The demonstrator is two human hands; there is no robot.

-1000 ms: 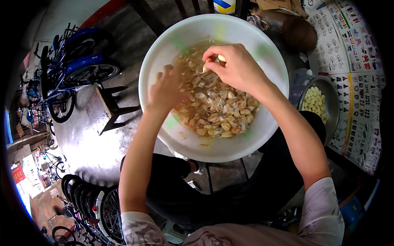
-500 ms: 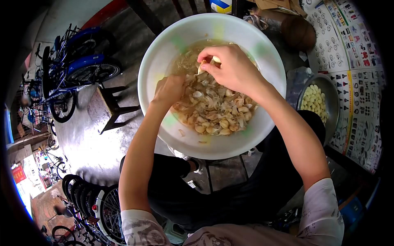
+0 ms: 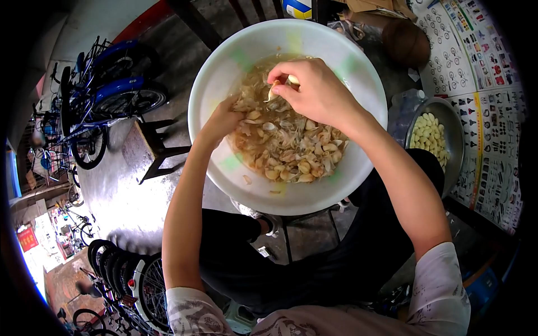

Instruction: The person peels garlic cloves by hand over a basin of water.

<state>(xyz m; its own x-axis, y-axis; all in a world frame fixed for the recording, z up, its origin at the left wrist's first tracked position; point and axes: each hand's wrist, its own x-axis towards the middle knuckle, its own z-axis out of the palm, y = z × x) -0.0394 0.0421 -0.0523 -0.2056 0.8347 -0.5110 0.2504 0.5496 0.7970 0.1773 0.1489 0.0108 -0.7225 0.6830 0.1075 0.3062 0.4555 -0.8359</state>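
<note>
A large white plastic basin [image 3: 291,203] holds brownish water with garlic skins [image 3: 280,137] and unpeeled garlic cloves [image 3: 304,167] heaped in it. My right hand [image 3: 315,92] is closed above the water, pinching a garlic clove [image 3: 273,91] in its fingertips. A pale peeled clove [image 3: 293,79] also shows tucked within that hand. At the basin's left side, my left hand [image 3: 224,119] is curled around a loose clump of wet garlic skins, its fingertips partly hidden by them.
To the right stands a metal bowl [image 3: 457,134] with peeled garlic cloves [image 3: 428,135], beside a clear plastic container [image 3: 406,103]. A wooden stool [image 3: 147,148] and blue bicycles [image 3: 117,87] are on the left. Printed sheets [image 3: 487,123] cover the surface at far right.
My left hand has shifted slightly left and up toward the basin wall, bringing a clump of skins with it. My right hand stays almost in place with its cloves.
</note>
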